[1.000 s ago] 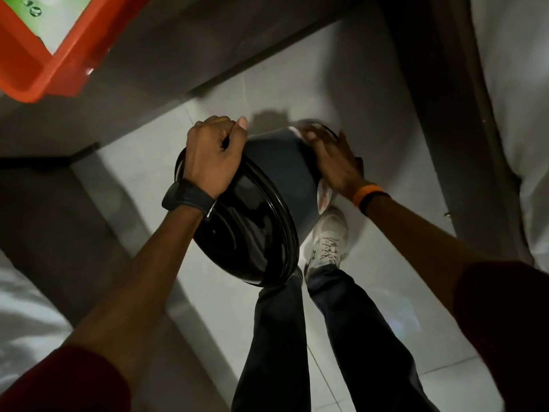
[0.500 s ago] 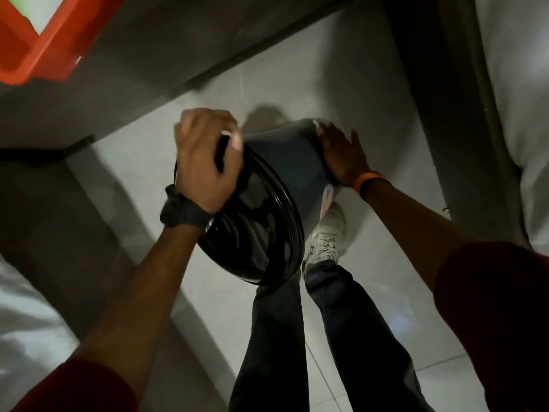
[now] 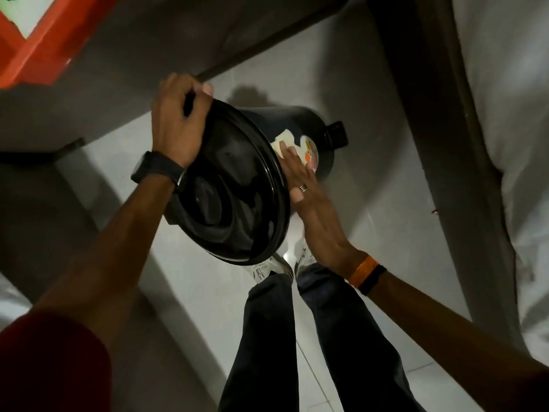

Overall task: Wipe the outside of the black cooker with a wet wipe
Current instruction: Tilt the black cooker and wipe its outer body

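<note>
Above the pale tiled floor point(image 3: 371, 209), we hold the black cooker point(image 3: 237, 185) in the air, tipped on its side so its open mouth faces up toward us and its base points away. Our shoes point(image 3: 267, 267) stand directly beneath it.

Left hand point(image 3: 178, 126): fingers curled and clamped over the top edge of the cooker's rim point(image 3: 279, 173), thumb side toward us. It carries the weight.

Right hand point(image 3: 309, 197): laid flat, fingers together, along the right outer wall just behind the rim. Under the fingertips sits the wet wipe point(image 3: 286, 141), a pale folded patch pressed to the wall. We judge the hand is pressing it, not pinching it. Just past the fingertips a coloured label point(image 3: 310, 154) shows on the wall; farther back, a black handle point(image 3: 337, 135) sticks out.

Step in hand, as we read it: wiping the side wall.
- Keep the palm flat so the wipe stays spread and does not bunch.
- Stroke from rim toward base in overlapping passes, easing over the label.
- Rotate the cooker with the left hand to bring fresh wall under the wipe; the far side and the base are hidden from us.
- A damp glossy wall may slip, so the rim hold should stay firm.

An orange crate point(image 3: 32, 52) sits at upper left, well apart.
</note>
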